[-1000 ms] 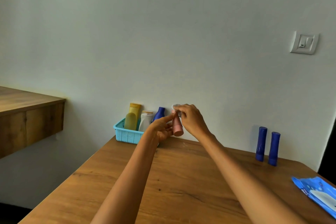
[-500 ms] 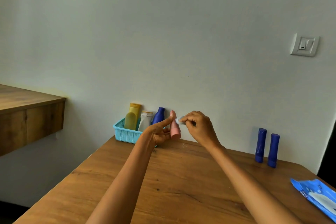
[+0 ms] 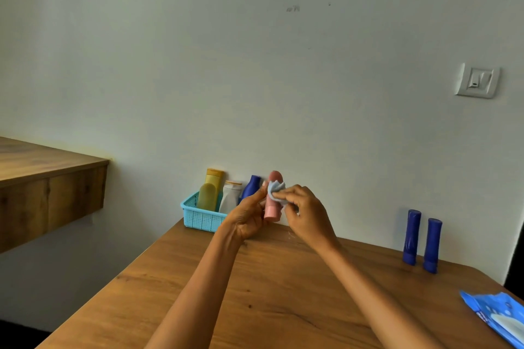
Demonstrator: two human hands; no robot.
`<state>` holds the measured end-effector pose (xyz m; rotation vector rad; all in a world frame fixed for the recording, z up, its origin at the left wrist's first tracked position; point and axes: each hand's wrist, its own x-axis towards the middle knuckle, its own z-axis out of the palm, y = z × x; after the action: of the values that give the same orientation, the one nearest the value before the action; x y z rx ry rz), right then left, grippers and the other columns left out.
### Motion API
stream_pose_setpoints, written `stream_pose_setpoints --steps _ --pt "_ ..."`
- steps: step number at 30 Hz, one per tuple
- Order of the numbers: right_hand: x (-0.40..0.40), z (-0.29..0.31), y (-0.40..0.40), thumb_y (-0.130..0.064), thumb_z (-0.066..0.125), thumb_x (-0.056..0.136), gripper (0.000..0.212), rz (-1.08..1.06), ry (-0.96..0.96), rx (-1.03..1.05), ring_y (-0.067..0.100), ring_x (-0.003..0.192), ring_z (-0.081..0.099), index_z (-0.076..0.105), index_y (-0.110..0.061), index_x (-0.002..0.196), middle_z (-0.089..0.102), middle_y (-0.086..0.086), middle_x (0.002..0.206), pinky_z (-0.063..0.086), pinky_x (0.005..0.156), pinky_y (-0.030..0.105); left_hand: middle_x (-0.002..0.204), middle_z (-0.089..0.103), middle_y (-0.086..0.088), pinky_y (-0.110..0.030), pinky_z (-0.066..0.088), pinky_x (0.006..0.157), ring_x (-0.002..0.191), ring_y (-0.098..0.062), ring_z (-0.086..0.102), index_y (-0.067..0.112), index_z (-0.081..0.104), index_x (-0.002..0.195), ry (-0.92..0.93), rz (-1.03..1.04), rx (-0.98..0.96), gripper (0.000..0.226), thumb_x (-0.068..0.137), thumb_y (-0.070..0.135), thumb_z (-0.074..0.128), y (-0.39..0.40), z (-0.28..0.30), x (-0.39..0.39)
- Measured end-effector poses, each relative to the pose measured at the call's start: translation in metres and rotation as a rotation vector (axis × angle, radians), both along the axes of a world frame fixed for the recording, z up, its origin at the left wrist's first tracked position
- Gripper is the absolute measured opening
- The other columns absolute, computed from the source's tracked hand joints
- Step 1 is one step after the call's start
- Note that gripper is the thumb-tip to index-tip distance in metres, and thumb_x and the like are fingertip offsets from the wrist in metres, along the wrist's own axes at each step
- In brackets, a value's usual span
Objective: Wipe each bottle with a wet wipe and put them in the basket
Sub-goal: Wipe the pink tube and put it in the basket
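Setting: a room in a home, plainly furnished. Evidence: bare pale painted wall across the upper frame, with small scuff marks near top centre; white plastic wall switch plate at upper right; brown wood-grain worktop filling the lower frame; matching wood-grain wall-mounted shelf at mid left; turquoise perforated plastic basket of household toiletry bottles at centre; two tall dark-blue plastic bottles at right; blue soft pack of wet wipes at lower right.

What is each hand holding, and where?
Left hand grips the pink bottle at its lower body; right hand pinches a wet wipe against it.
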<state>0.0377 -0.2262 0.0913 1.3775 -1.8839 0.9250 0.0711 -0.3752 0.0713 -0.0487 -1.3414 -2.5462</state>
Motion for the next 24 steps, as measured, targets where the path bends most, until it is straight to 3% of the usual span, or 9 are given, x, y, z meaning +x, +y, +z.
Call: stream_pose_setpoints --steps 2,4,6,8,10,13,17,21,24 --pt "0.002 0.002 0.007 0.000 0.062 0.081 0.028 0.035 0.029 0.008 0.015 0.089 0.059 0.073 -0.017 0.099 0.068 -0.001 0.093 0.053 0.071 0.032 0.125 0.054 -0.022 -0.046 0.033 0.108 0.108 -0.030 0.054 0.003 0.050 0.132 0.046 -0.038 0.051 0.064 0.079 0.037 0.060 -0.002 -0.003 0.003" --pt "0.000 0.009 0.009 0.002 0.064 0.079 0.025 0.062 0.006 -0.078 0.013 0.085 0.060 0.074 -0.016 0.094 0.068 -0.001 0.090 0.053 0.070 0.028 0.124 0.058 -0.021 -0.046 0.037 0.106 0.104 -0.028 0.059 0.004 0.048 0.133 0.099 -0.071 0.121 0.063 0.080 0.037 0.059 -0.004 -0.003 0.004" --pt "-0.002 0.020 0.006 0.002 0.063 0.081 0.028 0.048 -0.030 -0.239 0.013 0.090 0.061 0.071 -0.015 0.101 0.067 0.000 0.095 0.050 0.072 0.015 0.111 0.066 -0.017 -0.047 0.039 0.103 0.091 -0.026 0.065 0.006 0.053 0.127 0.140 -0.102 0.157 0.057 0.079 0.037 0.060 -0.003 -0.001 0.006" --pt "-0.002 0.032 0.000 -0.001 0.060 0.085 0.034 0.005 -0.076 -0.334 0.013 0.097 0.060 0.064 -0.016 0.116 0.065 0.003 0.106 0.048 0.077 0.012 0.110 0.068 -0.017 -0.045 0.041 0.099 0.086 -0.025 0.068 0.006 0.056 0.122 0.164 -0.118 0.147 0.051 0.081 0.036 0.059 0.000 0.001 0.007" --pt "0.003 0.038 -0.008 -0.002 0.056 0.087 0.041 -0.025 -0.057 -0.268 0.012 0.096 0.058 0.058 -0.018 0.125 0.063 0.005 0.107 0.049 0.078 0.019 0.104 0.069 -0.015 -0.040 0.048 0.088 0.086 -0.024 0.067 0.008 0.057 0.119 0.173 -0.102 0.124 0.045 0.083 0.035 0.055 0.005 0.003 0.008" --pt "0.014 0.030 -0.016 0.002 0.054 0.086 0.039 -0.046 0.075 -0.119 0.017 0.098 0.058 0.062 -0.014 0.121 0.066 0.005 0.108 0.051 0.081 0.027 0.096 0.069 -0.012 -0.036 0.050 0.080 0.090 -0.023 0.063 0.008 0.058 0.117 0.199 -0.030 0.143 0.041 0.083 0.030 0.055 0.005 0.006 0.007" --pt "0.024 0.006 -0.013 -0.005 0.063 0.081 0.025 -0.076 0.194 -0.040 0.015 0.086 0.061 0.072 -0.013 0.103 0.068 0.001 0.093 0.047 0.072 0.019 0.085 0.073 -0.015 -0.030 0.058 0.061 0.074 -0.022 0.071 0.004 0.060 0.109 0.217 0.025 0.188 0.034 0.081 0.023 0.054 -0.004 0.000 0.010" --pt "0.027 0.002 -0.007 -0.010 0.065 0.078 0.012 0.012 0.145 -0.091 0.009 0.073 0.059 0.074 -0.015 0.083 0.064 -0.002 0.076 0.041 0.065 0.010 0.102 0.071 -0.017 -0.034 0.059 0.071 0.086 -0.025 0.070 -0.002 0.054 0.122 0.228 -0.004 0.173 0.050 0.085 0.031 0.052 -0.007 0.001 0.014" --pt "0.016 0.022 -0.011 -0.001 0.060 0.080 0.021 -0.021 0.073 -0.255 0.017 0.080 0.061 0.072 -0.012 0.092 0.064 0.003 0.083 0.048 0.067 0.023 0.099 0.071 -0.017 -0.036 0.055 0.080 0.090 -0.024 0.069 0.002 0.053 0.126 0.221 0.018 0.174 0.050 0.082 0.028 0.055 -0.004 0.002 0.012"
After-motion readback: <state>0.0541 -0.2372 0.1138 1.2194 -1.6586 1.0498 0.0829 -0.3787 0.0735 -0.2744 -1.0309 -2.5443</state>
